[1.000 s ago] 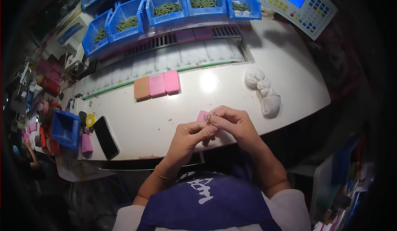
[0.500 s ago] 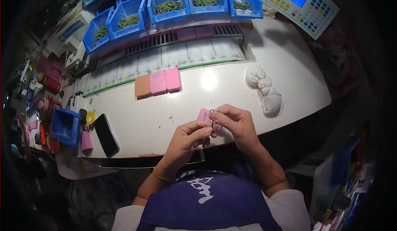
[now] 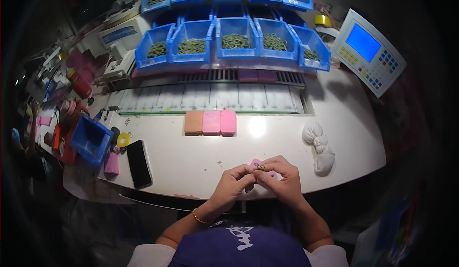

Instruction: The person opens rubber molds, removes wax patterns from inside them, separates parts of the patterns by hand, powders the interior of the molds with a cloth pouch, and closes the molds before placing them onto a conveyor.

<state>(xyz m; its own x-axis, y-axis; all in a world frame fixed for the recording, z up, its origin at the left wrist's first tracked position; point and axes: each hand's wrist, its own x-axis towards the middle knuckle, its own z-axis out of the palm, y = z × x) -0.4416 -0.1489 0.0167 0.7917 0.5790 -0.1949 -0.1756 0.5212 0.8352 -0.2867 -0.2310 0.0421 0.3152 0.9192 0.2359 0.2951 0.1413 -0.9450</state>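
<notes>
Close to the table's front edge, my left hand [image 3: 235, 182] and my right hand [image 3: 283, 177] meet fingertip to fingertip. Between them they pinch a small dark piece with round loops [image 3: 262, 167]; its lower part is hidden by the fingers, and its exact kind is too small to make out. Both hands are closed, thumbs against fingers. Just behind the fingertips lies a pink block [image 3: 255, 162], partly covered by my hands. Farther back, two pink blocks [image 3: 211, 123] and a brownish-orange block [image 3: 193, 123] stand side by side.
Blue bins [image 3: 236, 38] of green pieces line the back in two tiers. A control panel [image 3: 368, 51] stands back right, a knotted white cloth bundle [image 3: 319, 149] right. At left are a phone [image 3: 139, 164], yellow tape roll [image 3: 123, 139] and blue bin [image 3: 91, 139].
The view has tilted up, so more of the bins shows. My hands stay together at the table edge; the looped piece has turned from upright, and its loops now show above my fingertips.
</notes>
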